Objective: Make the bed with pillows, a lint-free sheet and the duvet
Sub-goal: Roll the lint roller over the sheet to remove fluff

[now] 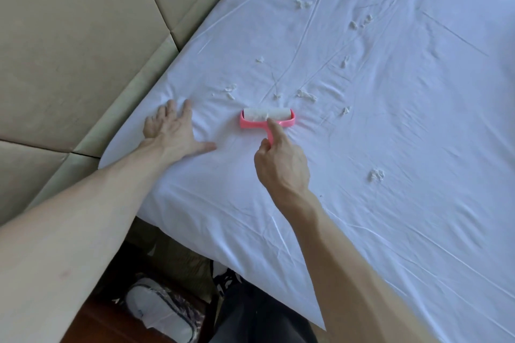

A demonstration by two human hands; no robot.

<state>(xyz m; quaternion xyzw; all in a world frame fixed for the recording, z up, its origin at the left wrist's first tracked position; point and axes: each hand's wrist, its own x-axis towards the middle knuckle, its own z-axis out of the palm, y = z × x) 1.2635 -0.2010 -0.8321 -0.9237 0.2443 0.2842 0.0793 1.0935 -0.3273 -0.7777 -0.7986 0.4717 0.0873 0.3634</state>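
Right hand (281,164) grips the handle of a pink plastic lint roller with a white sticky drum (267,119): fingers curled round the handle, index finger stretched forward along the stem and touching the frame just behind the drum. Drum sits flat on the wrinkled white fitted sheet (390,125), axis running left-right, with fluff already stuck to its surface.

Left hand (170,128) lies flat and spread on the sheet near the mattress corner, palm down, fingers straight, thumb pointing toward the roller. It holds nothing, just presses on the fabric. Small gap between thumb tip and roller frame.

Small white lint clumps (306,95) are scattered over the sheet beyond the roller and to its right; nearest ones sit just past the drum, one separate clump (376,174) lies right of the right wrist.

Beige padded headboard panels (83,36) run along the left edge of the mattress, touching it.

Below the mattress corner: a white item in clear plastic wrap (158,312) on a dark wood floor, plus the person's dark trouser leg (250,315). No pillows or duvet in frame.
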